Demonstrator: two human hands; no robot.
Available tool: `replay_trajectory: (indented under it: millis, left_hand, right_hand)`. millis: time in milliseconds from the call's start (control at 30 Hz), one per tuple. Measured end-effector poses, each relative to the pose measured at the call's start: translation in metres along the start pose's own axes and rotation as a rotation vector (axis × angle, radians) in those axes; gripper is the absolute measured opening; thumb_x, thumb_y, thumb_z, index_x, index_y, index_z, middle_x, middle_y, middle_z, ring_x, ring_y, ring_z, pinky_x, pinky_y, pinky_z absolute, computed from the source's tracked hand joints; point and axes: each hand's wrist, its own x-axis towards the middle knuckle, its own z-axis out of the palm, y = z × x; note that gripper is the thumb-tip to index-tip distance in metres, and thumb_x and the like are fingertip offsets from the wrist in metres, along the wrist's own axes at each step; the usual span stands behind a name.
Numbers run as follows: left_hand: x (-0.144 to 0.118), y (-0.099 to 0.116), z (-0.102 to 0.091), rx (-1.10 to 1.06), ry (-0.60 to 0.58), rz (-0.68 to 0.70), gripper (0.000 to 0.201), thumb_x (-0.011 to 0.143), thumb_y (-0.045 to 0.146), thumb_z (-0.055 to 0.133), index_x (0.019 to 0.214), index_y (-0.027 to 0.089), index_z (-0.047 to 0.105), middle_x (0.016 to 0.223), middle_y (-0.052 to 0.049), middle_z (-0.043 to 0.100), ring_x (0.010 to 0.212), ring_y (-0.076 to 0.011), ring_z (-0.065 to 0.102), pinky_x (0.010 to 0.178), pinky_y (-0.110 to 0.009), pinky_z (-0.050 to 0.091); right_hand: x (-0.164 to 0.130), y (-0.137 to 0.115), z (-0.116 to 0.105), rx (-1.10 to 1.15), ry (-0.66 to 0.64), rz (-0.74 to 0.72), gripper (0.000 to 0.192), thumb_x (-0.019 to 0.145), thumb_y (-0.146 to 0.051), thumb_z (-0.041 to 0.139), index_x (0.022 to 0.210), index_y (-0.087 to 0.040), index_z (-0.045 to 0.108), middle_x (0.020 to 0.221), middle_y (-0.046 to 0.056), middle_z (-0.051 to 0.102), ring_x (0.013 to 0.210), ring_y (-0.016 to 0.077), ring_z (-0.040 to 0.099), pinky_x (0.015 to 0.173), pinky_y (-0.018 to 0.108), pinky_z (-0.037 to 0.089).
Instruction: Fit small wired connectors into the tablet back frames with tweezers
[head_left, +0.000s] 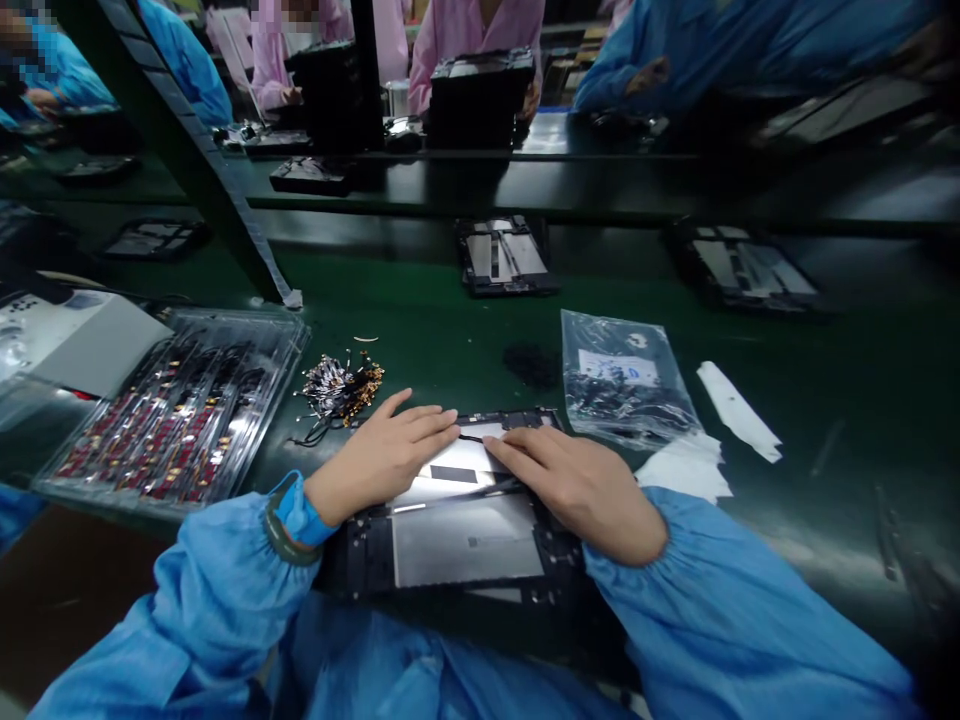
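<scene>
In front of me lies an opened tablet-like device point(469, 540) with a black frame and silver plates inside. My left hand point(382, 455) rests over its upper left part, fingers stretched out flat and thumb apart. A thin black cable point(471, 438) spans the short gap between the fingertips of both hands. My right hand point(574, 480) lies over the device's upper right side, its fingers bent and drawn together at the cable's right end. The palm hides the exact grip. A pile of small cables with metal ends point(341, 388) sits just beyond my left hand.
At left, a clear tray point(180, 410) holds several red-and-black parts beside a white box point(82, 335). A plastic bag point(626, 375) and white paper pieces point(739, 410) lie right. More opened devices point(504, 255) lie farther back. People in pink and blue work across the bench.
</scene>
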Motion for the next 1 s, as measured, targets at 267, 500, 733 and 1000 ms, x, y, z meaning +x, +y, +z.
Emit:
replay_trajectory:
  millis: [267, 500, 733, 1000]
  left_hand:
    - [-0.001, 0.004, 0.003, 0.086, 0.062, 0.004, 0.038, 0.089, 0.008, 0.044, 0.126, 0.016, 0.052, 0.132, -0.01, 0.056, 0.121, -0.0245, 0.051, 0.107, -0.052, 0.031]
    - [0.0, 0.004, 0.003, 0.059, 0.048, -0.009, 0.041, 0.088, 0.007, 0.043, 0.127, 0.017, 0.053, 0.132, -0.012, 0.055, 0.122, -0.0246, 0.05, 0.107, -0.053, 0.032]
    - [0.0, 0.0, 0.0, -0.152, 0.103, -0.116, 0.034, 0.093, 0.017, 0.04, 0.125, 0.018, 0.051, 0.128, -0.009, 0.057, 0.118, -0.0182, 0.053, 0.102, -0.038, 0.04]
    - [0.026, -0.002, -0.001, -0.269, 0.096, -0.372, 0.02, 0.09, 0.028, 0.051, 0.085, 0.013, 0.063, 0.084, -0.008, 0.06, 0.086, -0.0233, 0.056, 0.081, -0.038, 0.047]
  right_hand:
    - [-0.001, 0.001, 0.007, -0.04, 0.038, 0.017, 0.031, 0.091, -0.005, 0.038, 0.104, -0.011, 0.066, 0.092, 0.011, 0.069, 0.072, 0.018, 0.058, 0.059, 0.029, 0.042]
    - [0.001, 0.0, 0.007, -0.051, 0.023, 0.016, 0.031, 0.09, -0.005, 0.039, 0.104, -0.012, 0.066, 0.092, 0.011, 0.069, 0.071, 0.0183, 0.057, 0.058, 0.03, 0.043]
    - [-0.014, 0.006, -0.006, 0.07, 0.08, 0.206, 0.032, 0.087, -0.005, 0.039, 0.104, -0.011, 0.066, 0.111, 0.016, 0.064, 0.088, 0.0233, 0.062, 0.068, 0.033, 0.052]
    - [-0.079, -0.004, -0.005, 0.504, -0.107, 0.9, 0.037, 0.087, -0.052, 0.045, 0.094, -0.022, 0.065, 0.084, 0.005, 0.074, 0.07, 0.0247, 0.071, 0.056, 0.033, 0.058]
